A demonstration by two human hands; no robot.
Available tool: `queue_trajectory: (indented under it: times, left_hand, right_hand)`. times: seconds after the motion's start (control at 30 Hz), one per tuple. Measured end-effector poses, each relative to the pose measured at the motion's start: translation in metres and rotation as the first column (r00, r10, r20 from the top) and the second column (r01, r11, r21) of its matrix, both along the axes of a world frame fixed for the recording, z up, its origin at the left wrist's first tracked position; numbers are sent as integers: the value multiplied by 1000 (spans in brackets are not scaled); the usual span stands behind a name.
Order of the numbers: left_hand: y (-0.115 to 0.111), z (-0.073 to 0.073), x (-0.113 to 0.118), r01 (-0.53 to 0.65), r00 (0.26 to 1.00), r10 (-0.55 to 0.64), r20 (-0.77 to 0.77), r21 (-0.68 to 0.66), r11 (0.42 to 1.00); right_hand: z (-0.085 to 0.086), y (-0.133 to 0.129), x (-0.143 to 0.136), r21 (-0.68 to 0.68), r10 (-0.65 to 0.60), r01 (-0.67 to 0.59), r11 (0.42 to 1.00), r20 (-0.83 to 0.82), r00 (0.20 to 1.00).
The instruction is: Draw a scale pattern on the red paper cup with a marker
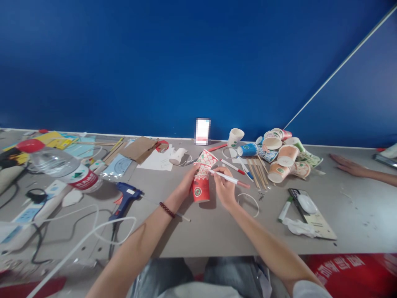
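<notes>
A red paper cup (201,189) with a white scalloped pattern stands near the middle of the table. My left hand (186,182) is closed around its left side, near the upper part. In my right hand (224,188) is a white and red marker (231,179), its tip at the cup's upper right. Just behind the cup lies a patterned paper piece (208,158), partly hidden by it. A red-capped marker (232,166) and wooden sticks (258,171) lie to the right.
Several paper cups (288,155) are piled at the right, near a phone (316,217). Another person's hand (349,165) rests farther right. At left are a blue glue gun (125,198), a plastic bottle (63,165) and a power strip (34,215).
</notes>
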State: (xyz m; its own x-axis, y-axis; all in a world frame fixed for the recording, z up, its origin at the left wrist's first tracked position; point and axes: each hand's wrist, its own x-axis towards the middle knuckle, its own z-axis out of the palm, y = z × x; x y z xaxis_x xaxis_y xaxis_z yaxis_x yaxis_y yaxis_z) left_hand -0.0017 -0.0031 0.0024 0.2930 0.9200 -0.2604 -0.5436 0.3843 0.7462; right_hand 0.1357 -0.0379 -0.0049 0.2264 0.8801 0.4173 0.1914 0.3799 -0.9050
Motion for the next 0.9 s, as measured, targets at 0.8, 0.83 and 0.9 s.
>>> queue_trajectory:
  times: [0.8,0.83,0.9]
  left_hand:
    - [-1,3,-1,-4,1000,3,15,49,999]
    - [-1,3,0,-9,1000,8,22,48,999]
    - [0,4,0,-19,999,18,39,39,999]
  right_hand:
    - [3,-1,-1,12,21,-20,1000,-41,999]
    - [3,-2,-1,17,19,-18,1000,-55,998]
    - [5,-2,-1,30,14,-12,999,-68,998]
